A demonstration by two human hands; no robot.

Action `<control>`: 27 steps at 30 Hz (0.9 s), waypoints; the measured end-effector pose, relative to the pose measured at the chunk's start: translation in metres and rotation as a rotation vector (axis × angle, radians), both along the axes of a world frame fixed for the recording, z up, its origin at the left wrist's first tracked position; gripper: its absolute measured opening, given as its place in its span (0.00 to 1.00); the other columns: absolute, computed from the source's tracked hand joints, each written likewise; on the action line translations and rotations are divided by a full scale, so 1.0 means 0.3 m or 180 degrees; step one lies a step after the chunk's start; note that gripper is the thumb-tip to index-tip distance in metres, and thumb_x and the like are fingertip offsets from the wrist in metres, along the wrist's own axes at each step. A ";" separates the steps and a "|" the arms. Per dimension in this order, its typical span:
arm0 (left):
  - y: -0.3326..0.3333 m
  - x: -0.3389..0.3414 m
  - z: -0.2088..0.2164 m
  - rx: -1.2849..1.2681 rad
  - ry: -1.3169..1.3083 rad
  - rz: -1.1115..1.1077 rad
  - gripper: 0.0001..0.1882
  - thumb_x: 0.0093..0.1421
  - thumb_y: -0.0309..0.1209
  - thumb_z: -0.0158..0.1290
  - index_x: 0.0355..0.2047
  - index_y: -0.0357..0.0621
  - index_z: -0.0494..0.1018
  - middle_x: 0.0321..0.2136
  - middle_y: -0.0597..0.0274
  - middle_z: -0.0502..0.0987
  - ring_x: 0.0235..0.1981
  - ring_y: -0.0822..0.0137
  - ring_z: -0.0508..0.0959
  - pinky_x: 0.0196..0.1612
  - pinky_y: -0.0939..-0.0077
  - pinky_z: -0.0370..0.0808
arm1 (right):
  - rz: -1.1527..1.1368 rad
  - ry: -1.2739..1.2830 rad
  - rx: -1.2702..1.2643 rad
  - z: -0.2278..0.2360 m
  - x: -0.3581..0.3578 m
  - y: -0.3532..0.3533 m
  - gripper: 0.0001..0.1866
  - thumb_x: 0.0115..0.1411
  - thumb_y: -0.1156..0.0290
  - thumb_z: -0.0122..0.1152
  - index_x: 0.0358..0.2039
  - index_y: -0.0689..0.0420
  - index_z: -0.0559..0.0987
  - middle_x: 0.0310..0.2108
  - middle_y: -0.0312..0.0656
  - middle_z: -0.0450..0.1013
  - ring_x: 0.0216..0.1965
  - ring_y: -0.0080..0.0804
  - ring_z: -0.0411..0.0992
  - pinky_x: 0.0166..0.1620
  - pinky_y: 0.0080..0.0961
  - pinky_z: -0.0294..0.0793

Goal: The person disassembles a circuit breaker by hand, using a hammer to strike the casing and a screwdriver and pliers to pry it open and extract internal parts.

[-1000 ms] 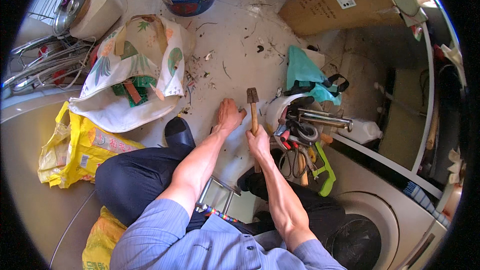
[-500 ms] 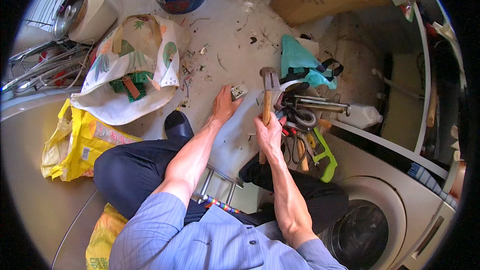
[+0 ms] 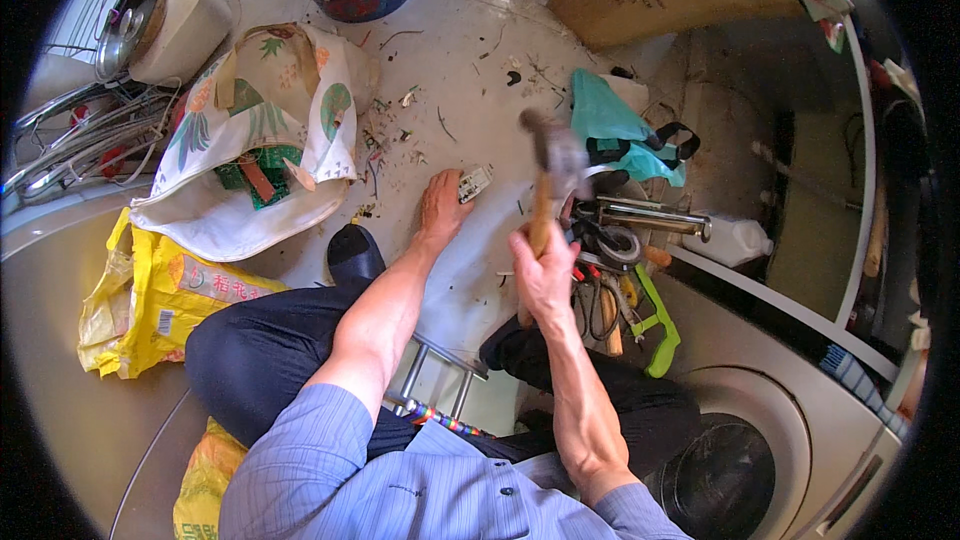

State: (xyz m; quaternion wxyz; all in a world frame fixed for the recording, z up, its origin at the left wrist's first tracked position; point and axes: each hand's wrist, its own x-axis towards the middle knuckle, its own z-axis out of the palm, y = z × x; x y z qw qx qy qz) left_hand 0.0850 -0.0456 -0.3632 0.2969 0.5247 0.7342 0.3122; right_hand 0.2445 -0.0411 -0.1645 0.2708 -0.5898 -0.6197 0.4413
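hammer [image 3: 545, 175] raised in the right hand [image 3: 545, 275], its wooden handle running near upright in the view, steel head at the far end, blurred, pointing away from the person. right grip is closed around the lower handle, so most of the tool stands beyond the fist. left hand [image 3: 440, 208] lies flat on the concrete floor [image 3: 470, 50], fingers pinning a small white part [image 3: 475, 183] just left of the hammer. a tool pile [image 3: 610, 240] sits to the right.

Wooden-handled, metal-headed hammer [image 3: 548, 172]
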 end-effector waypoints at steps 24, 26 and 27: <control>0.043 0.004 0.113 -0.0788 -0.4267 0.1394 0.21 0.62 0.38 0.60 0.52 0.44 0.73 0.44 0.60 0.80 0.46 0.63 0.78 0.44 0.59 0.75 | -0.0598 -0.0249 -0.1409 -0.132 0.129 -0.105 0.15 0.60 0.63 0.65 0.38 0.63 0.77 0.25 0.39 0.72 0.28 0.27 0.70 0.36 0.30 0.73; 0.043 -0.026 0.093 -0.0924 -0.4656 0.1584 0.19 0.63 0.41 0.59 0.51 0.46 0.74 0.43 0.61 0.80 0.42 0.63 0.77 0.40 0.61 0.74 | -0.0634 -0.0271 -0.1556 -0.158 0.122 -0.132 0.16 0.60 0.62 0.65 0.39 0.63 0.77 0.25 0.41 0.72 0.29 0.28 0.70 0.37 0.32 0.73; 0.039 -0.041 0.084 -0.0988 -0.4852 0.1682 0.19 0.64 0.42 0.58 0.50 0.47 0.74 0.43 0.61 0.80 0.41 0.64 0.77 0.38 0.62 0.73 | -0.0632 -0.0282 -0.1574 -0.169 0.119 -0.146 0.17 0.59 0.62 0.65 0.39 0.63 0.77 0.25 0.42 0.72 0.29 0.29 0.70 0.37 0.32 0.74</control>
